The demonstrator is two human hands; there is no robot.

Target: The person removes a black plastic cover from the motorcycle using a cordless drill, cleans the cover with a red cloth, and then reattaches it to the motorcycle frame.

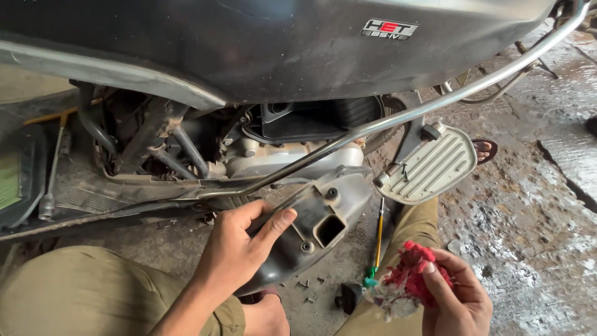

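Observation:
My left hand (239, 246) grips a black plastic cover (317, 227) with a rectangular opening and screw holes, holding it just below the scooter's engine area. My right hand (454, 295) at the lower right clutches a wad of red and white rag (407, 277). Above both hands hangs the dark grey scooter body (261, 50), and beneath it show the open black air-filter box (311, 118) and a silver engine casing (280, 158). A chrome guard rail (435, 102) runs diagonally across the side.
A folded-out grey footrest (432, 165) sticks out at the right. A yellow-shafted screwdriver (378, 239) lies on the floor beside several loose screws (308, 289) and a small black part (349, 295). A T-handle tool (53, 168) leans at the left. The concrete floor (535, 218) is rough and wet.

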